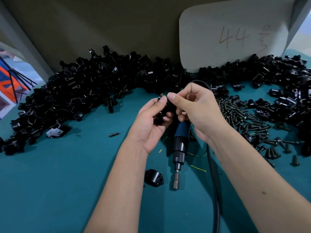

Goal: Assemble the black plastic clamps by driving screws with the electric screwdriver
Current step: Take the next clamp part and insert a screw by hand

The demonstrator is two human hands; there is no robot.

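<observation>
Head view: above the electric screwdriver (179,145), left hand (151,121) grasps a black clamp (162,113); right hand (193,106) pinches its top.

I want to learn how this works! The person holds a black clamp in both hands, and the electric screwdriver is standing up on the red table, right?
Not quite. The table is teal green, not red, as the head view shows. The rest fits: both the left hand and right hand hold the black clamp, and the electric screwdriver stands upright by the right hand.

teal table (50,190), pale card (210,47) marked "44" leaning behind.
</observation>
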